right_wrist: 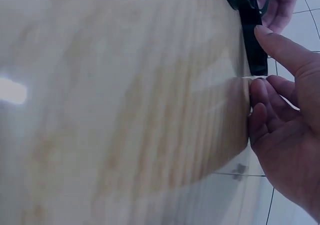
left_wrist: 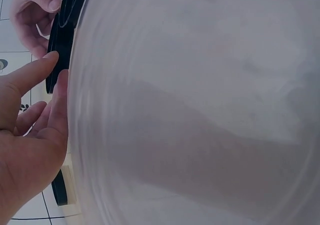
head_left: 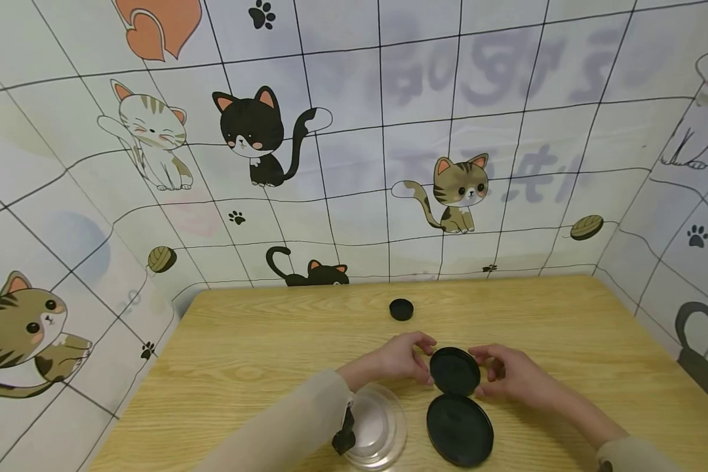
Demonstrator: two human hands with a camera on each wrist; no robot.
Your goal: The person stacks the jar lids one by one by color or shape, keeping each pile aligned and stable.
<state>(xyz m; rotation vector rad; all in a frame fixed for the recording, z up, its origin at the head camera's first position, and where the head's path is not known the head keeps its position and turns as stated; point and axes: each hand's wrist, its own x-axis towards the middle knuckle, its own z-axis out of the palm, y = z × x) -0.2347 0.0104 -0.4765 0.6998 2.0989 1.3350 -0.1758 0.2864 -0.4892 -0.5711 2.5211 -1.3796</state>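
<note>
In the head view a middle-sized round black lid [head_left: 455, 371] lies between my two hands. My left hand [head_left: 400, 357] has its thumb and fingertips at the lid's left rim. Across from it my right hand [head_left: 516, 375] holds the right rim, and its thumb [right_wrist: 280, 47] overlaps the lid's edge in the right wrist view. Just nearer to me, a larger black lid [head_left: 460, 429] lies right against the middle one. Clear round containers [head_left: 383, 419], seemingly nested, stand under my left forearm, and one clear wall [left_wrist: 200, 75] fills most of the left wrist view.
A small black lid [head_left: 401, 309] lies farther back on the wooden table [head_left: 283, 334]. Behind the table and along both sides hangs a tiled, cat-printed backdrop [head_left: 354, 164]. A black strap piece [head_left: 345, 432] hangs from my left sleeve.
</note>
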